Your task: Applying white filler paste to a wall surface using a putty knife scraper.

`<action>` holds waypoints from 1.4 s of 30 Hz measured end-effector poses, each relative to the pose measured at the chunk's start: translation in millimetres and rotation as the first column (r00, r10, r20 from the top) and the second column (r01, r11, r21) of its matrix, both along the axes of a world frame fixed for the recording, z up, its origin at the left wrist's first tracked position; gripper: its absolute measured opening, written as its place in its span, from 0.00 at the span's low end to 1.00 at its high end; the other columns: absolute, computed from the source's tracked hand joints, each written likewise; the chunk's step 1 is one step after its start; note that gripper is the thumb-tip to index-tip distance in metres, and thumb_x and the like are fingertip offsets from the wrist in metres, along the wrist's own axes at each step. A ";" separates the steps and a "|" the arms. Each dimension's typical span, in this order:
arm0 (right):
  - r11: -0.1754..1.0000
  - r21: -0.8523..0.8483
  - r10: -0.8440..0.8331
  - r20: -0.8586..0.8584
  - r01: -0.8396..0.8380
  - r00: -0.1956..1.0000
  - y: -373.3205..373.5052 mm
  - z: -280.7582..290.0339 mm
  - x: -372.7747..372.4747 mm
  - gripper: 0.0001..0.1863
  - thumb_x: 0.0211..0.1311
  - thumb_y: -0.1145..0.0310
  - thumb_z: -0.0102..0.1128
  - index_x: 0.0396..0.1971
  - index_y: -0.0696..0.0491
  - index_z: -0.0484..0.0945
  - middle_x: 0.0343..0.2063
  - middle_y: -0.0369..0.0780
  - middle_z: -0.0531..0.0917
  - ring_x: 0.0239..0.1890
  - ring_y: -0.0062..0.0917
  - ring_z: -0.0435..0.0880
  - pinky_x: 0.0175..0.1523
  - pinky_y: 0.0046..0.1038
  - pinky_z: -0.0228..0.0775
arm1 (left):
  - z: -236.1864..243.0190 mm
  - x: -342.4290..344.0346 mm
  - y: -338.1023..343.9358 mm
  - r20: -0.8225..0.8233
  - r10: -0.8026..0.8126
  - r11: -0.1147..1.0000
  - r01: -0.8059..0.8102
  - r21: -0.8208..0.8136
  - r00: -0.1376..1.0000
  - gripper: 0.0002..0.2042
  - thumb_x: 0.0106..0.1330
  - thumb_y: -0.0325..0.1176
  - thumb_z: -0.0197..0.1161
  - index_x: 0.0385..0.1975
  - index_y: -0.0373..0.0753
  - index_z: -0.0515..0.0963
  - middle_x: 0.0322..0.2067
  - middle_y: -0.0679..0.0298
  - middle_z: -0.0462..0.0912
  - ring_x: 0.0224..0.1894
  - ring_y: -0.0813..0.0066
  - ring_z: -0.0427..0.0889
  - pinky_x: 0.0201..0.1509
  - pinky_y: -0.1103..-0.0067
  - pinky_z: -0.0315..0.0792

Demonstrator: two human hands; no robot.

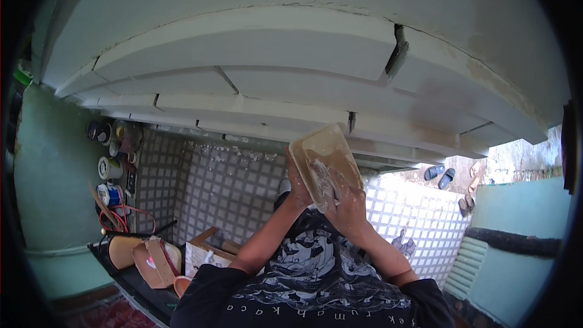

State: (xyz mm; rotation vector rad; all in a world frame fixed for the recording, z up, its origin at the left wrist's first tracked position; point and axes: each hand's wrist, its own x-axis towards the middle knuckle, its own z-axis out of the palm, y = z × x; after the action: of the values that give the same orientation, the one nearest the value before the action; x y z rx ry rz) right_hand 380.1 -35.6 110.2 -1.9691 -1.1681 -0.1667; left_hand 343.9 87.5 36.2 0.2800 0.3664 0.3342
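A cream-coloured rectangular plastic tub is held tilted in front of my chest, its inside turned up toward me. My left hand is closed on the tub's left wall, with most of its fingers hidden behind it. Thick white paste is smeared in the lower part of the tub. My right hand reaches in over the right, near side, its fingers drawn together in the paste and coated white. Whether a small tool is among those fingers I cannot make out.
White ledges with dark gaps stretch across ahead. White crumbs lie on the tiled floor. Paint pots line the left wall, near a black table bearing a cardboard box. Dark sandals lie at right.
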 end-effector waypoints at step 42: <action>0.787 -0.116 -0.532 -0.627 0.606 0.570 79.5 -9.8 -67.2 0.19 0.57 0.81 0.54 0.51 0.63 0.73 0.38 0.51 0.83 0.37 0.29 0.86 0.41 0.28 0.77 | -6.8 -20.7 84.1 -0.064 -0.508 0.859 0.511 0.043 0.859 0.40 0.63 0.72 0.34 0.59 0.41 0.64 0.51 0.56 0.75 0.50 0.61 0.78 0.52 0.66 0.76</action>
State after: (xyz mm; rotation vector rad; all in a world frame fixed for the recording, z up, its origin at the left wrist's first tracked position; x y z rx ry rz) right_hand 312.9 43.9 100.4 -1.9967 -0.0420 0.1064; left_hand 323.2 171.7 29.4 0.4316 0.3188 -0.1885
